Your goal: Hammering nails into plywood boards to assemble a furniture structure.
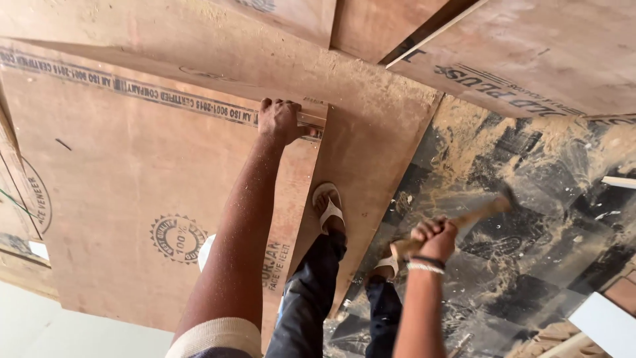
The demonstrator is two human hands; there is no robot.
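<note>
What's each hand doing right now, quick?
Left hand: closed, gripping the thin wooden strip at the plywood sheet edge.
Right hand: closed around the hammer handle.

hammer [464, 222] head motion-blurred | right foot [386, 266] half hidden; plywood sheets [132, 199] cropped

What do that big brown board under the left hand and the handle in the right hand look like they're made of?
The board looks like plywood with a matte reddish-brown veneer face: faint grain, ink stamps and a thin cut edge. The handle in the right hand seems to be bare, pale wood, unpainted; its far end is motion-blurred. The left hand grips the board's top edge.
</note>
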